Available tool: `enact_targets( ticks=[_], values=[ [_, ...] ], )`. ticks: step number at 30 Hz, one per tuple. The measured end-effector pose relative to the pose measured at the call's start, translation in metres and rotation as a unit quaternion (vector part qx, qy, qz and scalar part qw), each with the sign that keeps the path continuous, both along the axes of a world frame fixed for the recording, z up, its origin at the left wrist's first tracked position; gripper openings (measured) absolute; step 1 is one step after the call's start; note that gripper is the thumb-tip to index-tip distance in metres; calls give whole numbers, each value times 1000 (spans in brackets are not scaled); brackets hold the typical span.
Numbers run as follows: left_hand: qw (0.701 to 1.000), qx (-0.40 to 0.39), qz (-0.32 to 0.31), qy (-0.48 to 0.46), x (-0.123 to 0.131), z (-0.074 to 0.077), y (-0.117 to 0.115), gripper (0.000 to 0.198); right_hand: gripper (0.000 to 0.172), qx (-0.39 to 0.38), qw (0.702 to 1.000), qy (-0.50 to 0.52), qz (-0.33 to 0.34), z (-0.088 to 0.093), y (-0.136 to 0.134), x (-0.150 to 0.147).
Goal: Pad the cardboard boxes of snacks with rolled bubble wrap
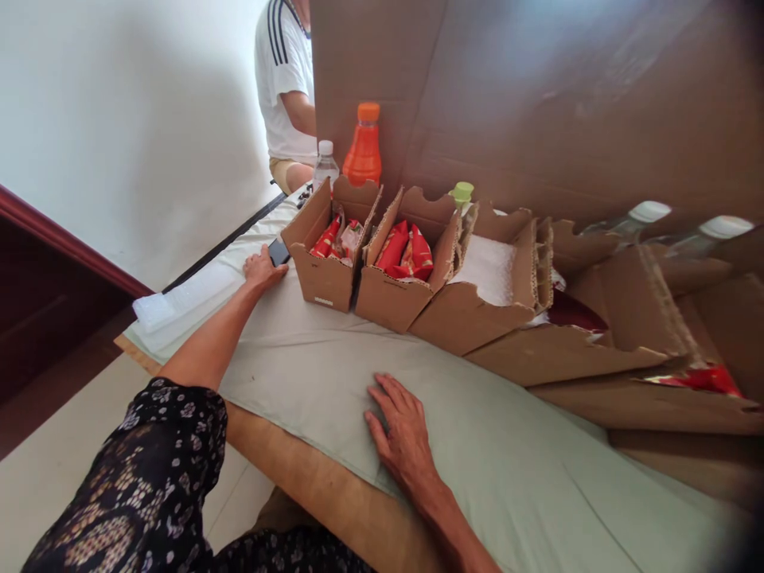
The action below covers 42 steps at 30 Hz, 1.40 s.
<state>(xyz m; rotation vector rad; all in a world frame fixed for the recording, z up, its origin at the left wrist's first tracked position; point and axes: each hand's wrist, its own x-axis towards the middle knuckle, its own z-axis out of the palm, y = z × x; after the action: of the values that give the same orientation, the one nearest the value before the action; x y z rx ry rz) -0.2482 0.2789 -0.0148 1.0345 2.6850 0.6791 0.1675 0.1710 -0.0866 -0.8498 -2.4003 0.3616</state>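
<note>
At the far left of the cloth-covered table (316, 358), my left hand (264, 269) is closed on the edge of a dark phone (278, 252), beside the leftmost cardboard box (325, 280). That box holds red packets (327, 239). My right hand (397, 422) lies on the cloth near the front edge, palm down, fingers spread, with nothing in it. A second box (397, 301) to the right of the first also holds red packets (411, 251).
More cardboard boxes run to the right, one with white foam (486, 267). Behind them stand an orange bottle (363, 147), a clear bottle (325, 165) and a tall cardboard panel (537, 103). Bubble wrap (185, 298) lies at left. A person (286, 95) sits beyond.
</note>
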Motion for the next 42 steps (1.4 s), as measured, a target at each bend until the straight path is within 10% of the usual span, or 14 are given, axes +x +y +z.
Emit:
enact_targets(
  ticks=[8, 14, 20, 24, 28, 31, 37, 42],
  values=[
    [998, -26, 13, -49, 8, 37, -11, 76, 31, 17, 1000, -7, 3, 1, 0, -2],
    [974, 35, 11, -226, 44, 59, -117, 78, 26, -78, 996, 44, 17, 11, 9, 0],
    [921, 161, -35, -353, 149, 24, -214, 86, 34, -348, 924, 142, 68, 62, -28, -14],
    [858, 276, -18, -434, 226, -1, -222, 84, 52, -468, 850, 234, 64, 77, -60, -30],
    [813, 288, -25, -505, 275, -8, -228, 74, 36, -424, 860, 283, -21, 69, -68, -20],
    [781, 273, -43, -560, 285, -7, -234, 78, 34, -405, 870, 275, -62, 69, -71, 0],
    [606, 291, 32, -739, 291, -2, -217, 34, 43, -373, 888, 264, -50, 78, -88, 24],
    [585, 250, 43, -771, 313, -1, -209, 45, 52, -313, 884, 313, -152, 59, -106, 27]
  ],
)
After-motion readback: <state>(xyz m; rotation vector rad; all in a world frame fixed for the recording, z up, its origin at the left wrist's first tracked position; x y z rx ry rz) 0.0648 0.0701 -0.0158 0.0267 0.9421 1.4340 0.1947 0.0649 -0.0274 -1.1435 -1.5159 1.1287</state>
